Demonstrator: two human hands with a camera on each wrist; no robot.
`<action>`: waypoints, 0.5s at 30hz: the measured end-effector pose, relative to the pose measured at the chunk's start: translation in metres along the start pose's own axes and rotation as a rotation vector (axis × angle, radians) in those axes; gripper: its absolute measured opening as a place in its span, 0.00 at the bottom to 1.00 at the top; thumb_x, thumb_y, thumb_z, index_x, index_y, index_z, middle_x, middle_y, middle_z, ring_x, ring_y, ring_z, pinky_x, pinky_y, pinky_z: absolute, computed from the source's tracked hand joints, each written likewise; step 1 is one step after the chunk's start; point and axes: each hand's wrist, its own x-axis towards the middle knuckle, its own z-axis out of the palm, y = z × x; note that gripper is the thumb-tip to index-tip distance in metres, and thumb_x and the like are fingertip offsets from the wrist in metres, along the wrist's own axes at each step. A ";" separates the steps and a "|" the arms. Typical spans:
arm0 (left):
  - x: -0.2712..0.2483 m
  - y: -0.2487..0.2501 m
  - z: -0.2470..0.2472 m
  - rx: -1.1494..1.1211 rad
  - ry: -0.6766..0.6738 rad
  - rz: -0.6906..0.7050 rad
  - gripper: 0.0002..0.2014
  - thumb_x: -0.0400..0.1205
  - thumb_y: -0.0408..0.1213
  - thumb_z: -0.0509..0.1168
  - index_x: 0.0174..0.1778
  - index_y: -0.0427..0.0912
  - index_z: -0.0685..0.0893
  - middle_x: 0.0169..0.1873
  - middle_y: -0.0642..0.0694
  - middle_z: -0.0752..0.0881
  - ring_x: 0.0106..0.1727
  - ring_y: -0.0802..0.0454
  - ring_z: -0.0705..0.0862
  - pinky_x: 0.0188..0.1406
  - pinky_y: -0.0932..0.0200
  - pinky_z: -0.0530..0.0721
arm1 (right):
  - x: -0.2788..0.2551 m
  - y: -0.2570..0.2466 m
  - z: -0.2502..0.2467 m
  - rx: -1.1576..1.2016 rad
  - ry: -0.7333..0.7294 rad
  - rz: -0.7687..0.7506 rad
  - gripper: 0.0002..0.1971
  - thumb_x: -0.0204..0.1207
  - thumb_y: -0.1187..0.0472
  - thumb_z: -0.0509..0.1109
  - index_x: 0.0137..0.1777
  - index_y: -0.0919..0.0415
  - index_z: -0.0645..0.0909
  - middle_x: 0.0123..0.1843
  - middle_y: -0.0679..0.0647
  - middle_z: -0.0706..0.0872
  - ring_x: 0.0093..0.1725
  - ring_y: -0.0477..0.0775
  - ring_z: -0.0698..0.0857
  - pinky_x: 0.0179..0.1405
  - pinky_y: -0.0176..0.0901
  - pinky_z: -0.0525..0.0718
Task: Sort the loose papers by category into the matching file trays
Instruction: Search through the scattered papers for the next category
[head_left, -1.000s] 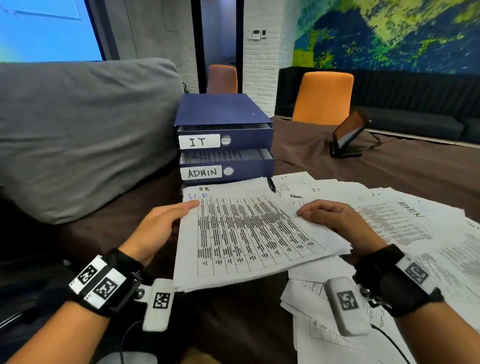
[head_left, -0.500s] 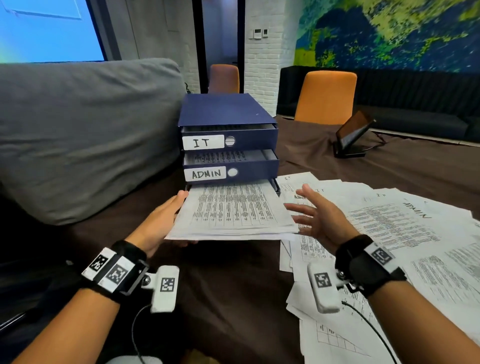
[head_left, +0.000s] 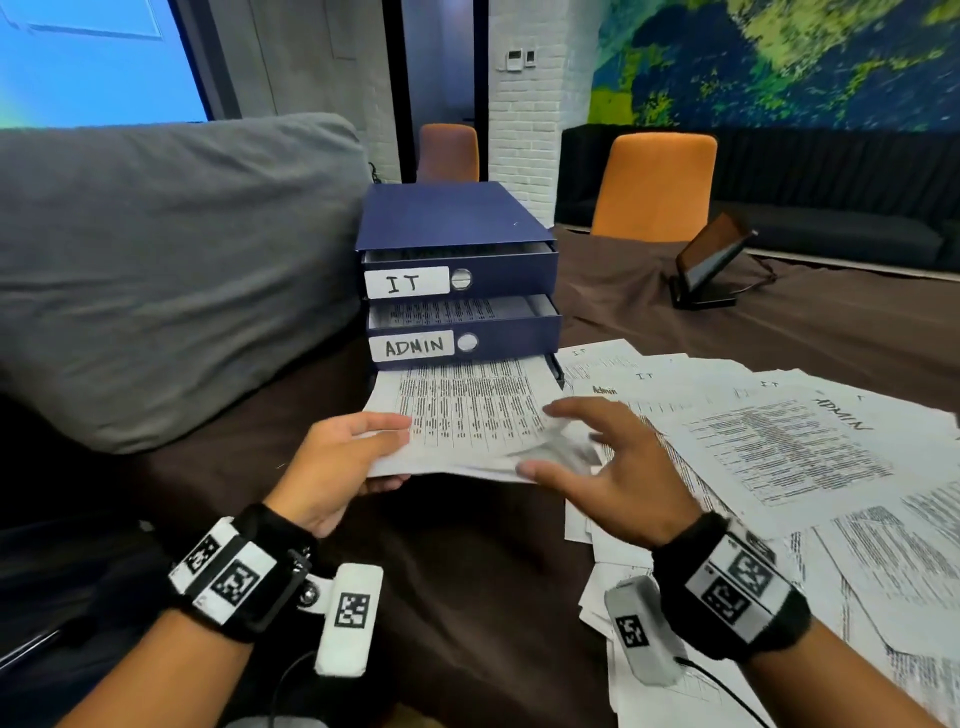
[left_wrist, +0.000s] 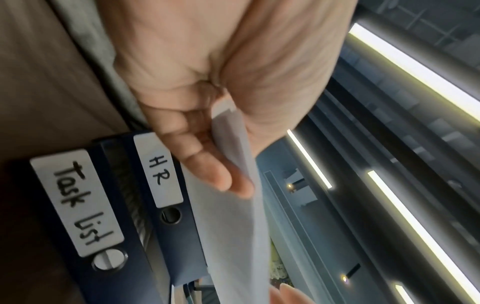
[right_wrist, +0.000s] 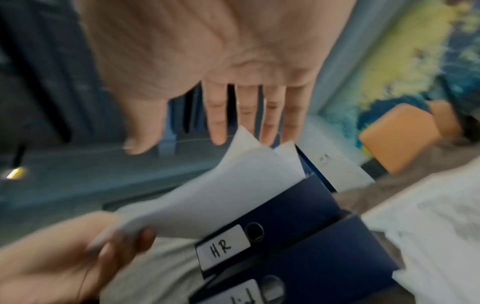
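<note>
A blue stack of file trays (head_left: 457, 228) stands on the brown table, with labels IT (head_left: 406, 282) and ADMIN (head_left: 413, 345) in the head view. The wrist views show lower trays marked HR (left_wrist: 159, 170) and Task list (left_wrist: 78, 202). My left hand (head_left: 343, 457) pinches the near left edge of a printed paper stack (head_left: 467, 410), thumb on top. The stack's far end reaches under the ADMIN tray, at the HR tray (right_wrist: 272, 222). My right hand (head_left: 597, 457) hovers with spread, straight fingers over the stack's near right corner, holding nothing.
Several loose printed sheets (head_left: 779, 457), some marked IT or ADMIN, are spread over the table's right side. A big grey cushion (head_left: 171, 270) sits left of the trays. A tablet on a stand (head_left: 711, 265) and orange chairs (head_left: 654, 187) are behind.
The paper stack has moved forward from in front of me to the HR tray mouth. My right hand let go of it, lifted and came back over its right corner.
</note>
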 end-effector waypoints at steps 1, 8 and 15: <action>0.006 0.001 0.004 -0.029 0.014 -0.004 0.05 0.83 0.28 0.69 0.52 0.38 0.89 0.47 0.37 0.91 0.30 0.54 0.87 0.25 0.65 0.85 | 0.001 -0.001 0.002 -0.091 -0.036 -0.090 0.31 0.58 0.26 0.76 0.58 0.41 0.87 0.64 0.38 0.85 0.68 0.40 0.79 0.67 0.39 0.77; 0.054 0.004 0.013 0.034 0.245 0.007 0.37 0.85 0.53 0.65 0.87 0.51 0.55 0.67 0.49 0.80 0.47 0.44 0.92 0.32 0.53 0.88 | 0.089 0.014 0.021 -0.507 -0.003 -0.108 0.12 0.70 0.55 0.78 0.53 0.53 0.88 0.57 0.52 0.87 0.59 0.62 0.82 0.58 0.55 0.80; 0.053 -0.020 0.004 0.681 0.484 0.492 0.15 0.80 0.48 0.71 0.62 0.50 0.84 0.50 0.52 0.85 0.54 0.46 0.83 0.59 0.48 0.80 | 0.071 0.022 0.034 -0.479 -0.120 -0.072 0.12 0.72 0.52 0.77 0.52 0.54 0.87 0.49 0.51 0.86 0.55 0.57 0.83 0.52 0.47 0.79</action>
